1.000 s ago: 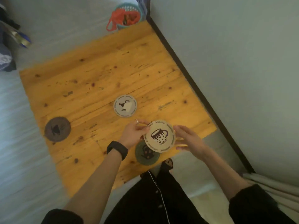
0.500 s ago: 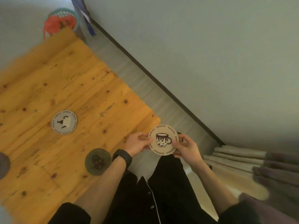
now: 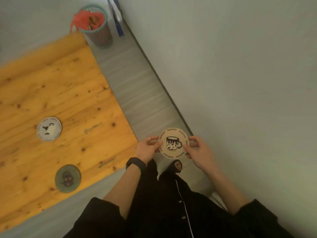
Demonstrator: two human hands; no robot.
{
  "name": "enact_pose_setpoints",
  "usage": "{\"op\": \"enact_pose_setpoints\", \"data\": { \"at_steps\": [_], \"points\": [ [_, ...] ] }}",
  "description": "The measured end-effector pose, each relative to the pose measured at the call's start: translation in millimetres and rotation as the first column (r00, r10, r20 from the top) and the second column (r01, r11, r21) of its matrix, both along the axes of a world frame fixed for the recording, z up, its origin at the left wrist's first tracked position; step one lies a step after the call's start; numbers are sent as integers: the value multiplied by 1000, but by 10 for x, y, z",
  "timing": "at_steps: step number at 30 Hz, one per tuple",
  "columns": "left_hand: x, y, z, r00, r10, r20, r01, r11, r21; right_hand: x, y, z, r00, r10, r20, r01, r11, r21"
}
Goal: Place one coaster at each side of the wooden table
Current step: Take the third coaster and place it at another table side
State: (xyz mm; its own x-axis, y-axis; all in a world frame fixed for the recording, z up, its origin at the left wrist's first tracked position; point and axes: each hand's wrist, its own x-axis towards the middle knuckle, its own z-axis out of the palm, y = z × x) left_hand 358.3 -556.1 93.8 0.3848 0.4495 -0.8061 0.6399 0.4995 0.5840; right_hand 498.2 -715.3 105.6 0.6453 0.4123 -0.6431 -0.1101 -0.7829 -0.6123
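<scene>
I hold a round beige coaster (image 3: 173, 143) printed with a spotted mug, face up, between both hands. My left hand (image 3: 147, 148) pinches its left edge and my right hand (image 3: 199, 152) pinches its right edge. It hangs over the grey floor, just off the near right corner of the wooden table (image 3: 72, 93). A pale grey coaster (image 3: 49, 129) lies on the table towards its middle. A dark green coaster (image 3: 68, 178) lies close to the table's near edge.
A teal mesh bin (image 3: 96, 26) with a red bag in it stands on the floor beyond the table's far right corner. A wall with a dark skirting board (image 3: 154, 73) runs close along the right. My foot (image 3: 175, 166) is on the floor strip between.
The view has swung right, so the table slid left and the dark coaster at its left side left the frame. The beige coaster moved off the table corner, and both hands now grip it.
</scene>
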Motion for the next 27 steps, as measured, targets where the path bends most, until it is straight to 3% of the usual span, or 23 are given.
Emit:
{"op": "enact_pose_setpoints", "data": {
  "at_steps": [7, 13, 19, 24, 27],
  "points": [
    [270, 639, -163, 955, 298, 17, -298, 954, 18, 595, 1086, -63, 966, 259, 22, -260, 965, 45],
    [281, 1310, -232, 813, 581, 18, -582, 813, 7, 832, 2329, -74, 844, 533, 59, -536, 843, 43],
    [5, 1747, -126, 609, 793, 16, -793, 608, 23, 640, 3441, 6, 616, 783, 92, -786, 618, 5],
    [-204, 1943, -119, 392, 920, -26, -920, 392, 23, 347, 4225, 22, 321, 943, 86, -945, 325, -35],
    [-233, 2084, -180, 215, 974, -66, -976, 216, 9, 208, 4724, -77, 145, 987, 65, -989, 146, -26]
  ]
}}
